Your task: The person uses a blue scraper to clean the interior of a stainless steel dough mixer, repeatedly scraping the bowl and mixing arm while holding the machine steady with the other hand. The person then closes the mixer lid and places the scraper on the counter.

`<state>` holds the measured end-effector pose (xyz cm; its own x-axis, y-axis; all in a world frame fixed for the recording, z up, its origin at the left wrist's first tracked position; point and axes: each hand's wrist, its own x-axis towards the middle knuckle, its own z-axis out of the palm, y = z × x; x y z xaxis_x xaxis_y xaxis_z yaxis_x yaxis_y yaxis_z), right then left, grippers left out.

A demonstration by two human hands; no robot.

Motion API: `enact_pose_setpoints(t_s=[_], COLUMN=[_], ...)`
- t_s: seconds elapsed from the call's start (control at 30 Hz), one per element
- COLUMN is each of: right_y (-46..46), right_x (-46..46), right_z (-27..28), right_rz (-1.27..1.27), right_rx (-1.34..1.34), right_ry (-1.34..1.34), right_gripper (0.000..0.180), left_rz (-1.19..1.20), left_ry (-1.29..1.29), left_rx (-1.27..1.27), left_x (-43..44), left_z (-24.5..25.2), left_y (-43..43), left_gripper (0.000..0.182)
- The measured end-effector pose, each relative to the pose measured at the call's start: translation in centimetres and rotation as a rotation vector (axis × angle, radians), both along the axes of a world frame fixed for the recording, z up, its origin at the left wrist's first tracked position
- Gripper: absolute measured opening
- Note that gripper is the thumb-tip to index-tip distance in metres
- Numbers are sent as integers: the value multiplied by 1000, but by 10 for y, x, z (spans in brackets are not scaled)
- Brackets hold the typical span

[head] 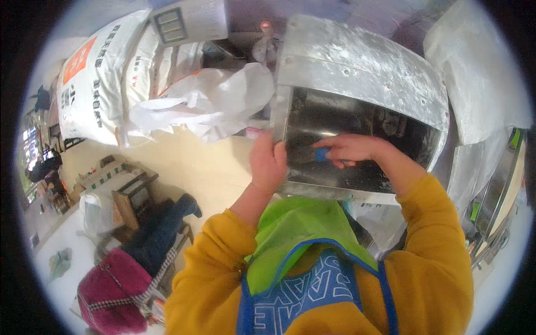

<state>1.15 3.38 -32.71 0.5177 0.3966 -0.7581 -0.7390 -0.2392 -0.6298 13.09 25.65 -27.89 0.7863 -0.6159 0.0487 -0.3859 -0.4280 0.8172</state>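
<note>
In front of me stands a large metal machine (360, 63) with an open, dark metal trough (310, 121). My left hand (269, 161) grips the trough's left rim, thumb over the edge. Over the inside of the trough, my right hand (349, 150) holds a small blue object (321, 154), perhaps a scraper or cloth; its lower part is hidden or blurred. The right index finger is stretched out to the left. Part of a shaft or disc shows dimly at the far side of the trough. A green and blue apron (305, 226) covers my front.
White printed sacks (96, 83) stand stacked at the upper left, beside crumpled white plastic (209, 100). A person in a magenta top (113, 289) sits at the lower left near a wooden stool (134, 199). White plastic-covered bulk (477, 79) stands right of the machine.
</note>
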Motion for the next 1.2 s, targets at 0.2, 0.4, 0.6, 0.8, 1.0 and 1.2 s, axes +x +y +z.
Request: enact_pose_setpoints(t_s=[0.2,0.4,0.6,0.8,1.0,1.2], right_y=[9,26,63,82,85,85], right_x=[-42,-87,-110,-107,-107,-108], right_z=[42,71,64,53,57,56], right_rz=[595,-30,-923,-917,-935,-1010], right_rx=[-859,-1036,-1150,-1345,-1357,-1338], right_ry=[-257,-332,-360,-404,-378,-462], right_gripper=[48,45,43,46,43,43], left_rz=[12,-76,-33,-444,-546,-679], left_ry=[45,101,250,-42,-287,-414], left_rx=[47,-102,0,394,613,1030], left_x=[1,5,42,78,78,88], left_z=[6,2,-42,-100,-128,-161], left_y=[0,3,46,88,85,64], left_gripper=[26,25,21,18,38,45])
